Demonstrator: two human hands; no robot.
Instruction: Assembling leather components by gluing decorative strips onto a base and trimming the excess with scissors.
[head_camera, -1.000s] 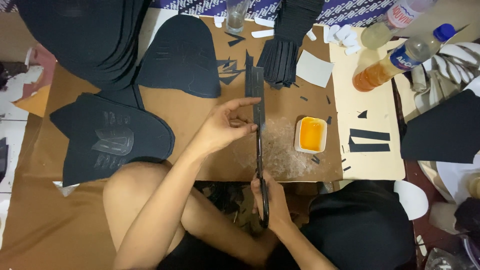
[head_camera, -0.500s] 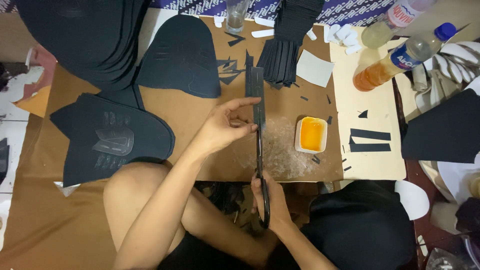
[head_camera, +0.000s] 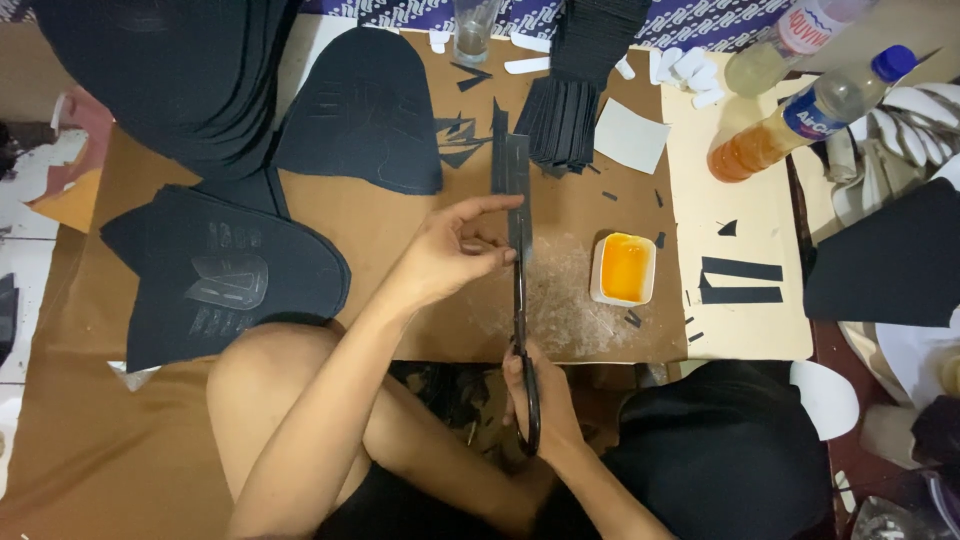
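My left hand (head_camera: 452, 255) pinches a long black strip of material (head_camera: 514, 180) that stands lengthwise over the brown board (head_camera: 420, 310). My right hand (head_camera: 540, 405) grips the handles of black scissors (head_camera: 522, 340) at the board's near edge. The blades point away from me and meet the lower end of the strip, just below my left fingertips. A small white dish of orange glue (head_camera: 624, 268) sits just right of the scissors.
Black cut shapes (head_camera: 225, 275), (head_camera: 365, 110) lie on the left of the board, a stack of black strips (head_camera: 570, 110) at the back. Two black strips (head_camera: 742, 282) rest on cream paper at right. Bottles (head_camera: 800, 110) and a glass (head_camera: 474, 28) stand at the far edge. Black fabric (head_camera: 720, 450) lies near right.
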